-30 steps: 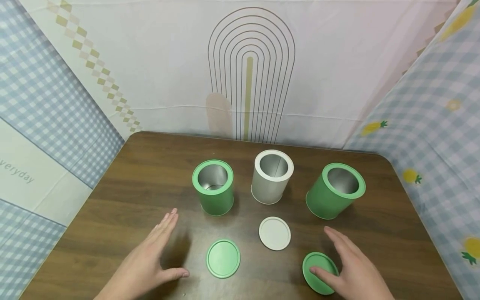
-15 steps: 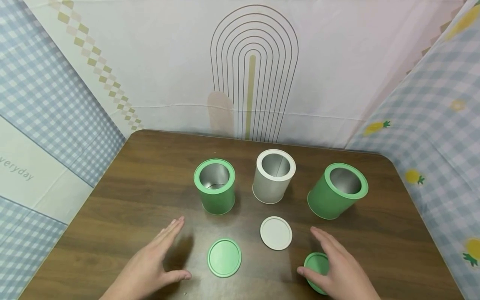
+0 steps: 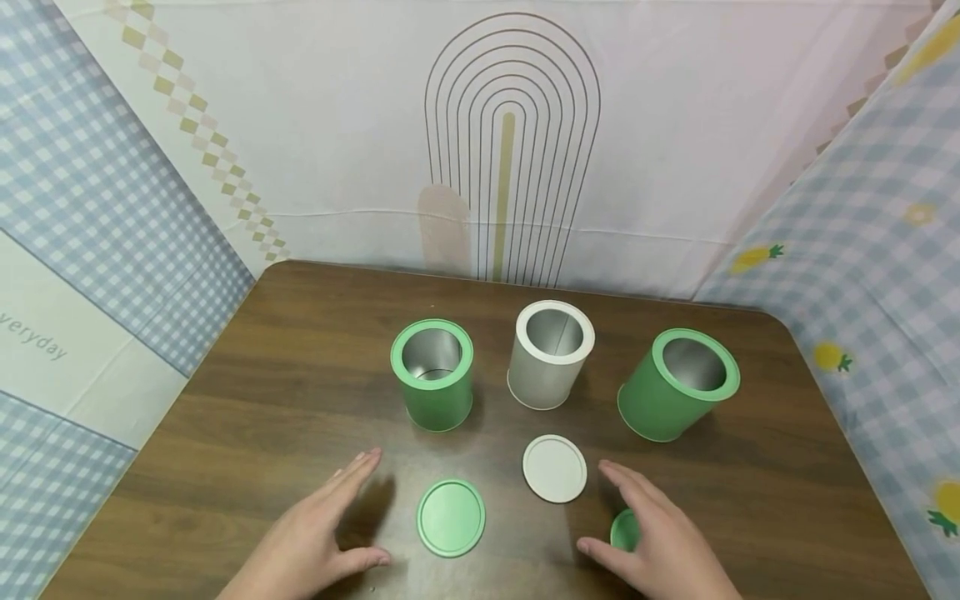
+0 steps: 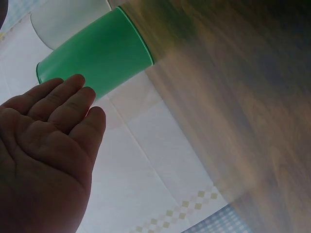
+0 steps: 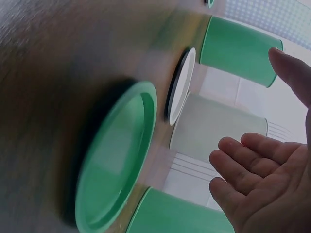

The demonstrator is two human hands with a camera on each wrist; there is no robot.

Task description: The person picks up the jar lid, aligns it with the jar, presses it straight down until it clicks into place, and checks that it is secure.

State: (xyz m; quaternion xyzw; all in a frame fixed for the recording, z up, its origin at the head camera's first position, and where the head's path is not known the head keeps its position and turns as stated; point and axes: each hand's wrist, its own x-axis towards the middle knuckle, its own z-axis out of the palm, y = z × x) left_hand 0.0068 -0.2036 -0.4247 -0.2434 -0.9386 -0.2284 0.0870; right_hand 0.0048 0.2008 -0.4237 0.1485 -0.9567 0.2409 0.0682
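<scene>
Three open-topped cans stand in a row across the table: a green can [image 3: 438, 404] at left, a white can [image 3: 542, 379] in the middle and a green can [image 3: 656, 396] at right. Nearer to me lie a green lid [image 3: 451, 518], a white lid [image 3: 555, 469] and a second green lid [image 3: 624, 530]. My left hand [image 3: 303, 533], fingers extended and thumb apart, hovers left of the first green lid, holding nothing. Empty too, my right hand [image 3: 663, 542] hangs over the second green lid and hides most of it; its fingertips are just right of the white lid.
The brown wooden table [image 3: 292, 350] has rounded far corners. A white cloth with printed arches [image 3: 360, 142] hangs behind it. Blue checked cloths hang on the left [image 3: 97, 167] and right [image 3: 847, 275] sides.
My right hand has moved left, covering more of the right green lid and closing in on the white lid. My left hand has shifted slightly right and toward me. Cans and lids stay put.
</scene>
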